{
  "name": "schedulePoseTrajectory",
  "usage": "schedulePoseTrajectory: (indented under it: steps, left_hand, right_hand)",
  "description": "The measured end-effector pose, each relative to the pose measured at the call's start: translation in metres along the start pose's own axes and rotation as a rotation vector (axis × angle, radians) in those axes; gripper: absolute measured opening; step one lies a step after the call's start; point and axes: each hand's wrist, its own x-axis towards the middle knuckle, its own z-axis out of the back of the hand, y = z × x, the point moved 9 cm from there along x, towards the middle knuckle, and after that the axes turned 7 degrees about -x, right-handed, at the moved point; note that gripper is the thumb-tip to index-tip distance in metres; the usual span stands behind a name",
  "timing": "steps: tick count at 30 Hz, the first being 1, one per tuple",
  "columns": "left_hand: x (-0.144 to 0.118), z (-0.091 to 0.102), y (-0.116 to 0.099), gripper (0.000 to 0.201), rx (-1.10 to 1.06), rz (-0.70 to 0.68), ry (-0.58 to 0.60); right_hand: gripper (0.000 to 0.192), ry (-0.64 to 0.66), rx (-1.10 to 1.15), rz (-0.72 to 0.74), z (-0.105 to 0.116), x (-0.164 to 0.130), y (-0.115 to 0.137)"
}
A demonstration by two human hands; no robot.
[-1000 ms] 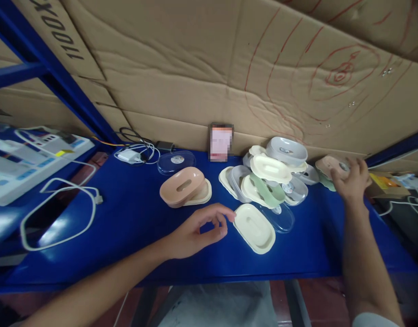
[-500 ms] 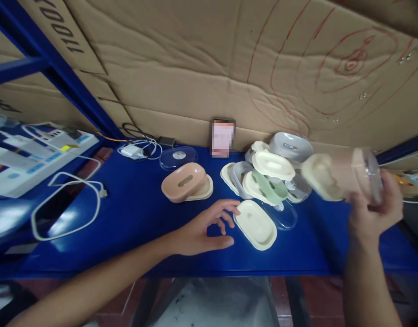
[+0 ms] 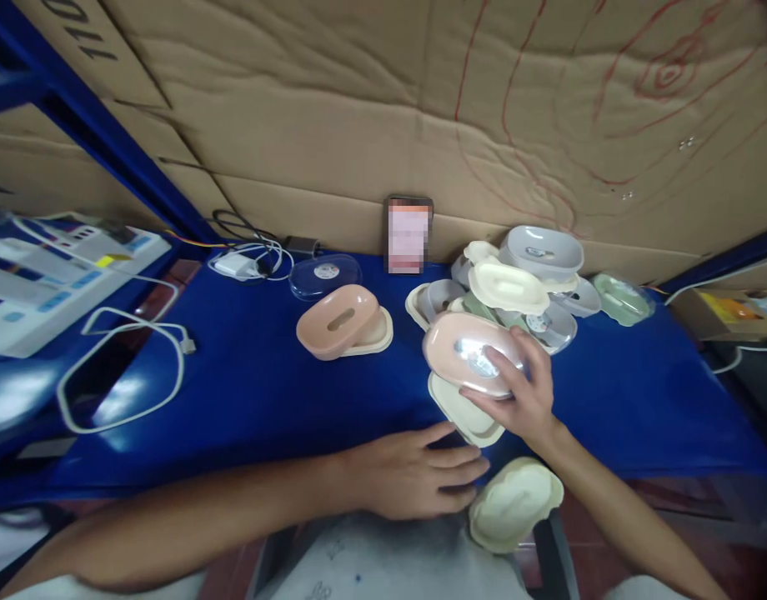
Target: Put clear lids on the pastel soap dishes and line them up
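Observation:
My right hand (image 3: 524, 387) grips a pink soap box (image 3: 449, 346) with a shiny clear lid, above a flat cream oval tray (image 3: 468, 412) that it partly covers. My left hand (image 3: 421, 475) has its fingers spread at the table's front edge, palm down. Just right of its fingertips, a cream wavy-edged tray (image 3: 518, 504) is tilted past the table edge, over my lap; whether the fingers touch it I cannot tell. To the left, an open pink soap box (image 3: 337, 321) leans on another cream tray (image 3: 374, 333).
Grey box (image 3: 543, 250), cream wavy tray (image 3: 508, 286) and other parts are piled at the back right, with a green soap box (image 3: 624, 298) beyond. A clear lid (image 3: 325, 277), white cable (image 3: 121, 425) and power strip (image 3: 71, 283) lie left. A phone (image 3: 408, 236) leans against the cardboard.
My right hand has brought the pink soap box from the right to the middle. The cream wavy tray has come away from it to the front edge. My left hand has moved right and nearer me.

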Motion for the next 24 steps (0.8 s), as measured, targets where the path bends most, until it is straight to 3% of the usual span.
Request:
schedulePoseTrajectory:
  steps: [4,7,10,15,20,22,24]
  left_hand:
    - [0.001,0.004,0.004,0.022,0.013,0.072,-0.019]
    - [0.000,0.004,-0.010,0.019,0.018,-0.004,-0.043]
    - [0.000,-0.002,-0.014,0.020,-0.069,0.017,-0.035]
    - [0.000,-0.016,0.001,0.028,-0.238,0.163,0.043]
    - [0.002,-0.025,0.009,0.030,-0.453,0.220,0.054]
    - [0.003,-0.023,0.011,0.031,-0.527,0.267,0.033]
    - [0.001,-0.007,0.017,0.030,-0.616,0.350,-0.054]
  right_hand:
    - [0.068,0.126,-0.034,-0.106,0.008,0.016,0.014]
    - [0.058,0.193,0.015,-0.251,0.009,0.033,0.019]
    - [0.052,0.235,0.095,-0.232,-0.001,0.050,0.030]
    - [0.052,0.311,0.200,-0.165,-0.027,0.053,0.040]
    - [0.051,0.316,0.235,-0.143,-0.033,0.054,0.043]
    - [0.051,0.309,0.246,-0.172,-0.033,0.055,0.040]
    - [0.051,0.303,0.254,-0.205,-0.032,0.054,0.037]
